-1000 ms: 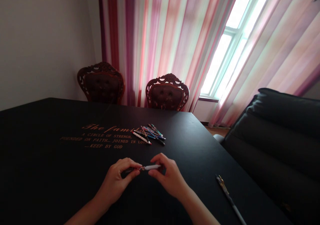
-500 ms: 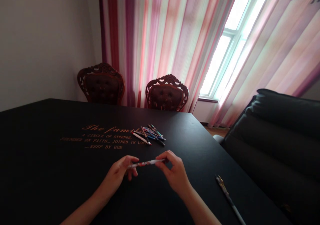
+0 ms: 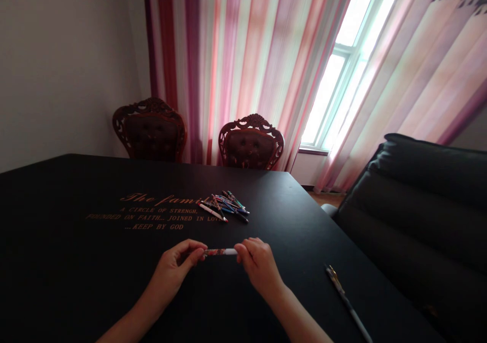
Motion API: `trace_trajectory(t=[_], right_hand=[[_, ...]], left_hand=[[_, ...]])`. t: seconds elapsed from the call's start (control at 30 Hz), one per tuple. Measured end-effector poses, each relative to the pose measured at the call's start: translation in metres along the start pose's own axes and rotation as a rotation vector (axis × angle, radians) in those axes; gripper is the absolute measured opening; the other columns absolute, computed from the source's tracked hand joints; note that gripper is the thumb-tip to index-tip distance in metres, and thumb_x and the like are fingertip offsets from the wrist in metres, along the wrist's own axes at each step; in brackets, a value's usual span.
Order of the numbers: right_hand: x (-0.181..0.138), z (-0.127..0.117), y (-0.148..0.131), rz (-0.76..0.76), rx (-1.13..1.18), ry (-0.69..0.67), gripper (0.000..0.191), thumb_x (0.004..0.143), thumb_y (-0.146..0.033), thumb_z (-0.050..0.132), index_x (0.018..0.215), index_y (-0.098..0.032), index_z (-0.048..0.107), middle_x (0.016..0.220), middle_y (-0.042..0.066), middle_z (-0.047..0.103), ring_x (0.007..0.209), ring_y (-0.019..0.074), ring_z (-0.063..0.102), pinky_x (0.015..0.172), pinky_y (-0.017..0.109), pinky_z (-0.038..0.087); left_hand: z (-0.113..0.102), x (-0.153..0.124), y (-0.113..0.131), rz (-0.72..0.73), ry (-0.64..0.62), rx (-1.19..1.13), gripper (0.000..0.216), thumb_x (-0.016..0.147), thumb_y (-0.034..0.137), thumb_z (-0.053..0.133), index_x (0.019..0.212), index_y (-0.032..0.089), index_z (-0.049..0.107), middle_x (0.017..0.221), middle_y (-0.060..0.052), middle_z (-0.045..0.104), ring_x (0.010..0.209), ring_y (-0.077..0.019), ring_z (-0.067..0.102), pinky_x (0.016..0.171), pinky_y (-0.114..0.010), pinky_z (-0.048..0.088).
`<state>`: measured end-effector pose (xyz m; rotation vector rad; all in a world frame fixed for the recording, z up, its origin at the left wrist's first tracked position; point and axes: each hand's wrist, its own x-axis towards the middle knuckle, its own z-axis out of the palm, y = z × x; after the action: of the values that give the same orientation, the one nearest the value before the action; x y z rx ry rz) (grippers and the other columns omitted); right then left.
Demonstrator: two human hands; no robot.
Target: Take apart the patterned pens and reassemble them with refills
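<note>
Between my two hands a slim pen (image 3: pixel 220 251) with a red-patterned barrel and a white part is held level above the dark table (image 3: pixel 95 272). The fingertips of my left hand (image 3: pixel 178 262) pinch its left end. My right hand (image 3: pixel 261 264) has its fingers closed around the other end, so that tip is hidden. Beyond the hands lies a loose pile of pens (image 3: pixel 226 206), with several colours crossing one another. A single pen (image 3: pixel 348 302) with a dark and grey barrel rests at the right, apart from my right hand.
Gold lettering (image 3: pixel 154 217) marks the tabletop left of the pile. Two carved chairs, one on the left (image 3: pixel 150 132) and one in the middle (image 3: pixel 251 142), stand behind the far edge. A black padded seat (image 3: pixel 411 221) borders the table's right side.
My left hand has gone from loose, spread fingers to a pinch on the pen's end. The right fingers have curled further round it, and the pen has turned more level.
</note>
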<state>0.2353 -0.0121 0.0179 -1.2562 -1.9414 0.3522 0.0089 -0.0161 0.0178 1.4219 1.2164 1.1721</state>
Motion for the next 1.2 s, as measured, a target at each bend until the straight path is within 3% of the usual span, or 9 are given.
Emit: trace_trajectory(t=[0.1, 0.2, 0.37, 0.5, 0.6, 0.73, 0.87, 1.03, 1.2], right_hand=[[0.001, -0.002, -0.003, 0.007, 0.135, 0.005, 0.005, 0.088, -0.025, 0.064, 0.088, -0.02, 0.065, 0.079, 0.0, 0.063, 0.074, 0.0151, 0.057, 0.069, 0.025, 0.04], [0.002, -0.003, -0.006, -0.009, 0.151, 0.031, 0.003, 0.087, -0.022, 0.064, 0.087, -0.02, 0.066, 0.082, 0.001, 0.064, 0.078, 0.0157, 0.058, 0.071, 0.024, 0.041], [0.001, -0.001, -0.004, 0.034, 0.069, 0.001, 0.036, 0.096, -0.031, 0.05, 0.064, -0.02, 0.061, 0.057, -0.002, 0.055, 0.062, 0.0141, 0.053, 0.065, 0.026, 0.038], [0.001, -0.003, -0.005, 0.053, 0.162, 0.004, 0.008, 0.086, -0.029, 0.066, 0.084, -0.021, 0.068, 0.07, -0.002, 0.062, 0.067, 0.0142, 0.057, 0.065, 0.024, 0.04], [0.002, -0.004, -0.007, 0.031, 0.164, 0.041, 0.005, 0.083, -0.025, 0.069, 0.085, -0.02, 0.068, 0.079, 0.0, 0.064, 0.073, 0.0144, 0.058, 0.067, 0.023, 0.042], [0.0, 0.002, -0.004, 0.063, 0.092, 0.034, 0.029, 0.093, -0.034, 0.055, 0.071, -0.019, 0.066, 0.065, -0.001, 0.058, 0.062, 0.0128, 0.055, 0.061, 0.023, 0.039], [-0.001, 0.009, 0.001, 0.239, 0.205, -0.055, 0.059, 0.098, -0.049, 0.038, 0.051, -0.019, 0.056, 0.041, -0.004, 0.043, 0.041, 0.0092, 0.042, 0.048, 0.022, 0.032], [0.003, 0.002, -0.005, 0.155, 0.325, -0.027, 0.022, 0.085, -0.038, 0.063, 0.082, -0.018, 0.069, 0.065, -0.002, 0.063, 0.058, 0.0119, 0.054, 0.055, 0.021, 0.04], [0.003, -0.001, -0.006, 0.168, 0.311, -0.021, 0.016, 0.085, -0.031, 0.063, 0.078, -0.018, 0.069, 0.06, -0.003, 0.061, 0.056, 0.0114, 0.054, 0.055, 0.021, 0.039]], left_hand=[[-0.001, 0.001, -0.002, -0.002, 0.012, 0.012, 0.023, 0.079, 0.042, 0.068, 0.087, 0.02, 0.073, 0.071, 0.0, 0.069, 0.07, -0.0185, 0.06, 0.066, -0.025, 0.044], [-0.001, 0.0, -0.003, 0.006, 0.002, 0.014, 0.023, 0.079, 0.041, 0.068, 0.087, 0.021, 0.073, 0.074, -0.001, 0.07, 0.074, -0.0194, 0.062, 0.068, -0.025, 0.045], [-0.001, -0.003, -0.004, 0.041, 0.002, 0.058, 0.023, 0.081, 0.042, 0.067, 0.089, 0.021, 0.073, 0.078, -0.001, 0.071, 0.077, -0.0202, 0.063, 0.07, -0.025, 0.046], [-0.002, 0.0, -0.004, 0.035, 0.025, 0.081, 0.026, 0.081, 0.044, 0.066, 0.089, 0.02, 0.073, 0.072, -0.001, 0.07, 0.069, -0.0186, 0.061, 0.064, -0.025, 0.046], [-0.002, 0.0, -0.003, 0.043, 0.02, 0.082, 0.026, 0.082, 0.044, 0.065, 0.089, 0.02, 0.073, 0.074, -0.001, 0.07, 0.072, -0.0199, 0.063, 0.066, -0.026, 0.047], [-0.002, -0.007, 0.002, 0.161, 0.024, 0.172, 0.018, 0.083, 0.039, 0.066, 0.088, 0.024, 0.073, 0.083, -0.003, 0.073, 0.082, -0.0231, 0.066, 0.074, -0.028, 0.047], [-0.002, -0.011, 0.007, 0.286, 0.03, 0.265, 0.012, 0.083, 0.036, 0.067, 0.086, 0.026, 0.074, 0.084, -0.003, 0.072, 0.082, -0.0241, 0.066, 0.077, -0.029, 0.046], [-0.003, -0.005, 0.001, 0.143, 0.059, 0.19, 0.016, 0.082, 0.039, 0.068, 0.088, 0.025, 0.074, 0.083, -0.002, 0.073, 0.081, -0.0243, 0.066, 0.073, -0.028, 0.046], [-0.003, -0.003, -0.004, 0.158, 0.038, 0.143, 0.014, 0.082, 0.037, 0.069, 0.088, 0.025, 0.074, 0.085, -0.001, 0.072, 0.083, -0.0223, 0.065, 0.075, -0.026, 0.045]])
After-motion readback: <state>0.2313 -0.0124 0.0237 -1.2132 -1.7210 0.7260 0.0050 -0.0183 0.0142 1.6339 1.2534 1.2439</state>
